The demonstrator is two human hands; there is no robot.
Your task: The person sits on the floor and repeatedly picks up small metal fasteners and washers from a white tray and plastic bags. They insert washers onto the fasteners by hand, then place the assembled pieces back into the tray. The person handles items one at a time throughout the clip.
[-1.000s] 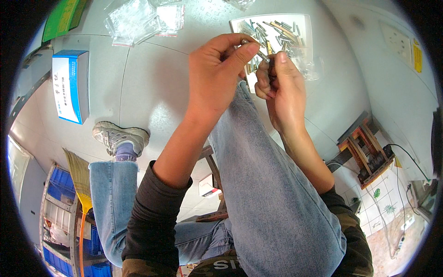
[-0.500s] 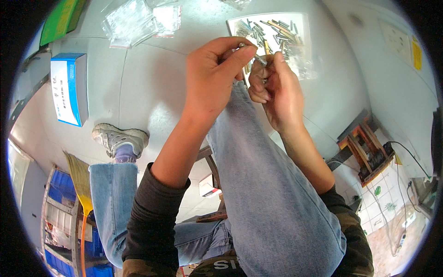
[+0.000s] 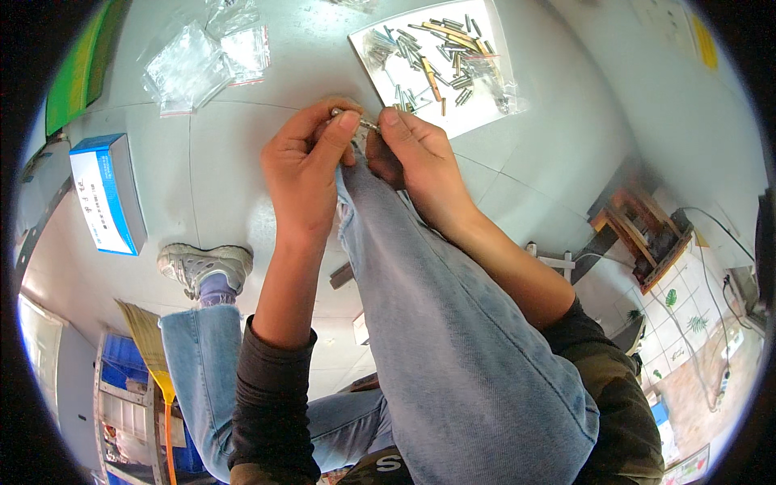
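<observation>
In front of my raised knee both hands meet around a slim metal bolt [image 3: 368, 124]. Its left end is pinched between thumb and index finger of my left hand [image 3: 305, 166]. The thumb and fingers of my right hand [image 3: 427, 162] close on the other end. Most of the bolt is covered by fingertips, so its full shape cannot be made out. Just beyond the hands lies a white sheet or shallow tray [image 3: 477, 117], which bears many loose metal pins [image 3: 462, 82] and several brass-coloured strips [image 3: 429, 74].
Clear plastic bags [image 3: 186, 69] lie on the grey floor at the far left. Nearer stands a blue and white box [image 3: 107, 194], with a green object [image 3: 81, 73] behind it. A broom [image 3: 144, 331] leans at lower left. A wooden stool-like frame [image 3: 638, 230] is at right.
The view has shifted, and both hands appear lower and further left. The right thumb has come over the bolt's end, and less of the bolt shows between the hands.
</observation>
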